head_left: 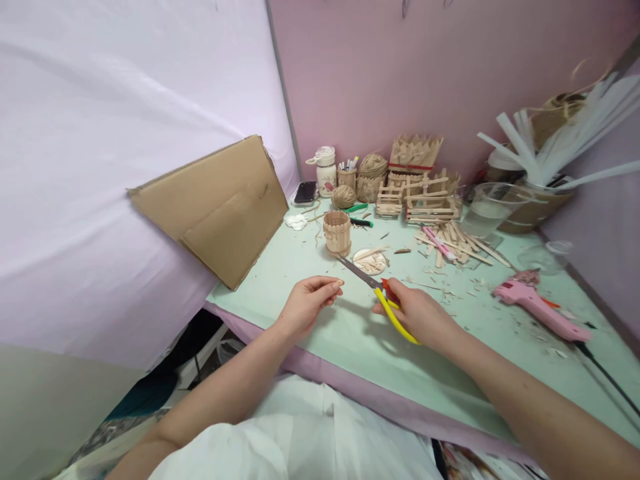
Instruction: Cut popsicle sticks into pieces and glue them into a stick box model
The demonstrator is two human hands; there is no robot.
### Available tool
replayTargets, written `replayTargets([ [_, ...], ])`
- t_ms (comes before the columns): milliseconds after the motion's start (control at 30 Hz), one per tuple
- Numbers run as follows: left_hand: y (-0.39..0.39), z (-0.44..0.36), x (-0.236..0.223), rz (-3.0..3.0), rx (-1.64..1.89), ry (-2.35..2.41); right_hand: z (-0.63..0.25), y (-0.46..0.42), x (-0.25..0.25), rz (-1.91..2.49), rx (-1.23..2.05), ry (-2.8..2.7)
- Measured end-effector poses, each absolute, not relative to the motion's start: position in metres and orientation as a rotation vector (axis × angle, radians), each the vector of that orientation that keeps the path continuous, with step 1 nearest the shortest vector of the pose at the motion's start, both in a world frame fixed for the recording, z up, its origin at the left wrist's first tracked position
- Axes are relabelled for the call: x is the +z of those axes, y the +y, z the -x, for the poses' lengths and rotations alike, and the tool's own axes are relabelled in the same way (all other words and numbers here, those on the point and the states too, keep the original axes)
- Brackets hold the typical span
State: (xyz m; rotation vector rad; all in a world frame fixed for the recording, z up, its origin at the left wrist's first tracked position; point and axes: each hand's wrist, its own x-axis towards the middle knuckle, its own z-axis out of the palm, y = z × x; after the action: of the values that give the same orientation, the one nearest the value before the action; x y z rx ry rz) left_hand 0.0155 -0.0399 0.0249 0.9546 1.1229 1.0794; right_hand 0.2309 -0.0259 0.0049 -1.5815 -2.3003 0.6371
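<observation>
White shirt [300,440] — scissors [369,277], glue gun [543,309] beyond

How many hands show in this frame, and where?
2: left hand near the picture's middle, pinching a small pale piece; right hand to its right, gripping scissors.

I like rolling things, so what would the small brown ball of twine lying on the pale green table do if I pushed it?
The small brown ball of twine would probably roll, since it looks round and the pale green table looks flat. It may squash a little and feel light, being wound string.
</observation>
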Motion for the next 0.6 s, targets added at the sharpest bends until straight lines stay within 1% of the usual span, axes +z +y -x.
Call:
replayTargets([
  [400,-0.0403,-0.0160,0.0247,-0.867,1.071,1.090,-0.2272,-0.0262,0.0064,1.618,0.739,-2.283],
  [600,-0.0401,-0.0157,0.0237,-0.819,1.056,1.041,-0.2277,-0.0256,0.0024,1.569,0.787,-2.287],
])
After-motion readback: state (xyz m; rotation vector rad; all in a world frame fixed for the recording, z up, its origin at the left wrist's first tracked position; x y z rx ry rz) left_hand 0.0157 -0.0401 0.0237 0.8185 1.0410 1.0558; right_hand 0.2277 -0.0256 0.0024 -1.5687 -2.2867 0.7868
